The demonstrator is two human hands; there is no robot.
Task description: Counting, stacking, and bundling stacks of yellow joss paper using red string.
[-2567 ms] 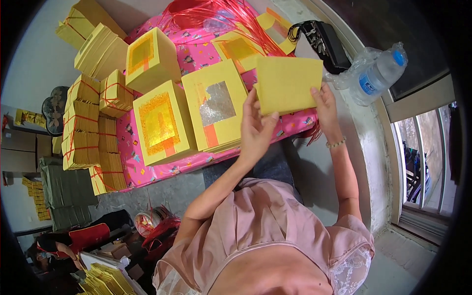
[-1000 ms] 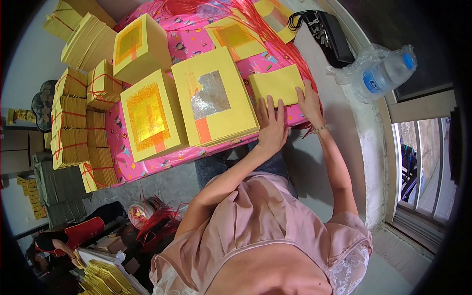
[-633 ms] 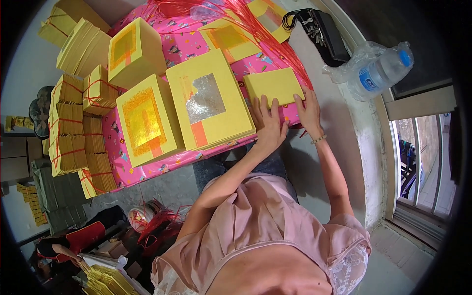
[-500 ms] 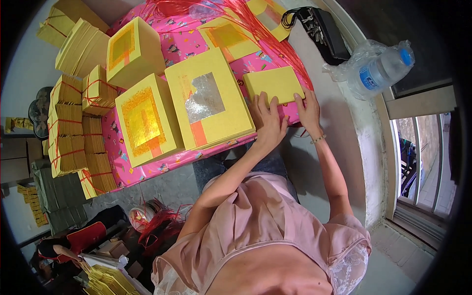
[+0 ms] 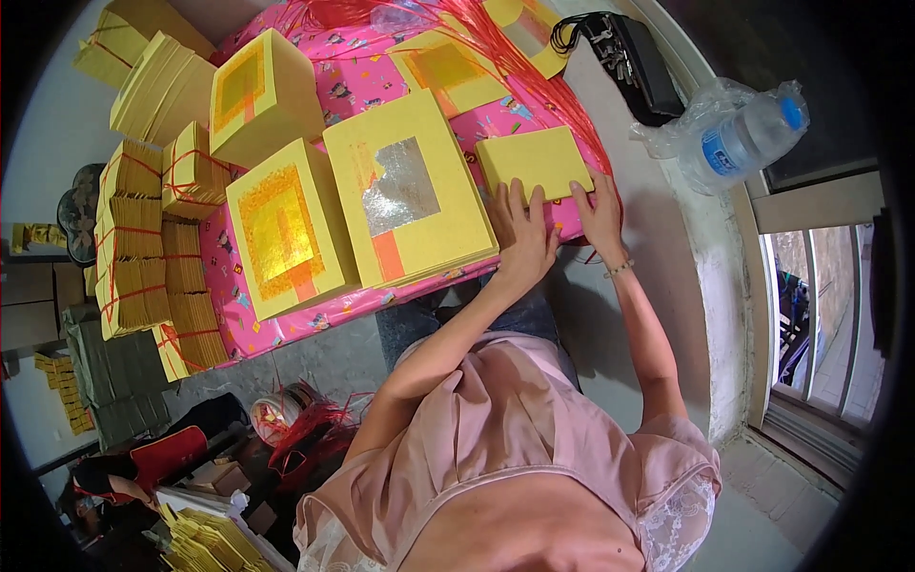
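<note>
A folded yellow paper sheet [image 5: 534,164] lies near the right corner of the pink patterned table cover [image 5: 324,329]. My left hand [image 5: 522,229] rests along its near edge, fingers stretched out and apart, tips on the paper. At its right near corner is my right hand [image 5: 600,217], thumb tip on the paper and the other fingers spread past the side; part of them is hidden. Left of the folded sheet lies a stack of yellow paper [image 5: 453,195] with a torn silver foil patch [image 5: 405,191] on top. Another yellow stack [image 5: 334,219] bears a gold foil square [image 5: 278,238].
Bundles of yellow paper tied with red string [image 5: 133,248] line the table's left side. Loose red strings [image 5: 534,81] run across the far right. On the right ledge are a black pouch with keys [image 5: 639,71] and a bagged plastic bottle [image 5: 748,143]. Another person's arm [image 5: 133,488] shows lower left.
The view has shifted slightly. Both hands stay on the folded yellow sheet in nearly the same place. The person at lower left has moved a little.
</note>
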